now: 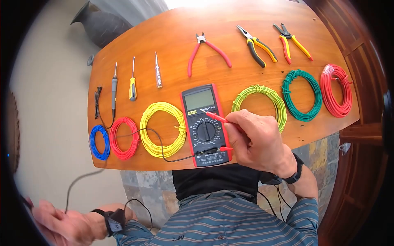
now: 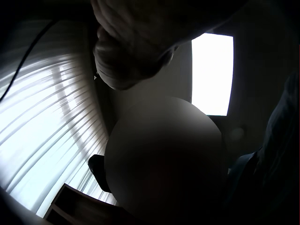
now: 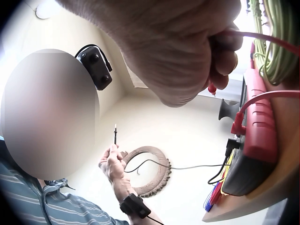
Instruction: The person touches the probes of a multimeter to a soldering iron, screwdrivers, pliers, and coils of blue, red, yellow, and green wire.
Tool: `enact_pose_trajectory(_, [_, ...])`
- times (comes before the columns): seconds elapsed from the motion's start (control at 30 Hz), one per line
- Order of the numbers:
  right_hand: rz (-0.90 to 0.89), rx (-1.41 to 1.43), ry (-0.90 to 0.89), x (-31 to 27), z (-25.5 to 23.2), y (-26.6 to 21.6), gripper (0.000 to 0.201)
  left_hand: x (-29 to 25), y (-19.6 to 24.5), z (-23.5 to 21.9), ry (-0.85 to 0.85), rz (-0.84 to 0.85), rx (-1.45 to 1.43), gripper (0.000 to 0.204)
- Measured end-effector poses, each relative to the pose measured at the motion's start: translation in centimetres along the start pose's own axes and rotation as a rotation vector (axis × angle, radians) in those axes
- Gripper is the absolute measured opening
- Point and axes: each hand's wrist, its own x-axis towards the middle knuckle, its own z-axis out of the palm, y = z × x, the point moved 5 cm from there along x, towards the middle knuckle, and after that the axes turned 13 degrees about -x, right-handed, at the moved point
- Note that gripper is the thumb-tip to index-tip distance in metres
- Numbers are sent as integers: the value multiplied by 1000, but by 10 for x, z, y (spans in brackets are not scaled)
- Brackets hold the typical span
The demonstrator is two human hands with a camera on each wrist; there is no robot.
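Observation:
My right hand [image 1: 258,139] pinches a red test probe [image 1: 216,117] over the multimeter [image 1: 200,99], its metal tip angled toward the area just under the screen. The meter lies face up at the table's near edge. A red plug [image 1: 225,148] and black plugs sit in its lower sockets. Out to the left, beyond the table, my left hand [image 1: 67,223] is raised. In the right wrist view that hand grips a black test probe [image 3: 115,137] with the tip pointing up. A black lead [image 1: 158,137] runs from the meter toward it.
Coils of blue [image 1: 99,149], red [image 1: 117,141], yellow [image 1: 150,145], yellow-green [image 1: 279,104], green [image 1: 316,98] and red wire [image 1: 328,98] flank the meter. Behind lie a soldering iron [image 1: 114,92], screwdriver [image 1: 132,88], tester screwdriver [image 1: 158,76], cutters [image 1: 219,53], long-nose pliers [image 1: 256,49] and wire strippers [image 1: 287,41].

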Motion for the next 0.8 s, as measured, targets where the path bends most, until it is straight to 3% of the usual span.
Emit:
enact_pose_trajectory(0.03, [-6, 4, -8, 1, 2, -2, 10, -11, -2, -8, 11, 45, -54, 26])
enact_pose_trajectory(0.13, [-13, -26, -26, 3, 6, -4, 10, -52, 16, 20, -234, -129, 53, 20])
enact_pose_trajectory(0.2, [-2, -14, -51, 3, 7, -9, 10, -66, 2, 34, -534, -338, 35, 18])
enact_pose_trajectory(0.23, [21, -14, -70, 3, 8, -9, 10, -70, -2, 41, -602, -379, 7, 16])
enact_pose_trajectory(0.3, [0, -24, -69, 4, 10, -12, 9, -79, -5, 50, -748, -411, -65, 15])
enact_pose_trajectory(0.33, [-19, -38, -65, 5, 12, -14, 9, -79, -7, 52, -742, -413, -58, 15])
enact_pose_trajectory(0.4, [-37, -39, -70, 9, 16, -18, 9, -88, -6, 65, -962, -422, -110, 14])
enact_pose_trajectory(0.57, [-112, -43, -85, 24, 34, -34, 9, -120, -20, 93, -1033, -484, -134, 14])
enact_pose_trajectory(0.8, [-156, -257, -322, 25, 66, -42, 16, -148, -47, 105, -1152, -495, -107, 10])
